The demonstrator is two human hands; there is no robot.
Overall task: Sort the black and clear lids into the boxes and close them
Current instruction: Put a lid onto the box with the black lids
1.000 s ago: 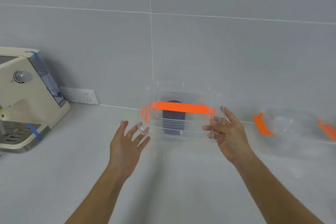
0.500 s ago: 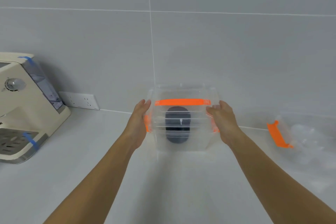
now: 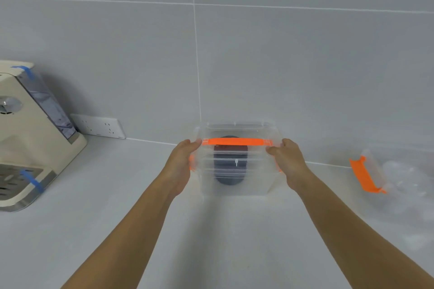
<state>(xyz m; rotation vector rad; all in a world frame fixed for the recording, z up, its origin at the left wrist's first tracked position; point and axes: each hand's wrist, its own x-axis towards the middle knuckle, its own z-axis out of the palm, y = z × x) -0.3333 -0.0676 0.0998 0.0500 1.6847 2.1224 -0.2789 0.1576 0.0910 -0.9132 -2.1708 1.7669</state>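
A clear plastic box [image 3: 256, 180] with an orange handle [image 3: 236, 141] across its cover stands on the grey counter against the wall. Black lids [image 3: 229, 162] show through it as a dark stack inside. My left hand [image 3: 182, 164] presses the box's left end over an orange latch. My right hand [image 3: 286, 162] holds the right end the same way. A second clear box [image 3: 404, 185] with an orange latch [image 3: 364, 175] sits at the right, holding clear lids that are hard to make out.
A cream coffee machine [image 3: 30, 134] with blue tape strips stands at the left. A white wall socket [image 3: 98, 125] sits low on the tiled wall behind it. Grey counter [image 3: 105, 206] stretches in front of both boxes.
One second ago my hands were spread open just short of the box. They have since closed onto its two ends, and the view has shifted slightly left.
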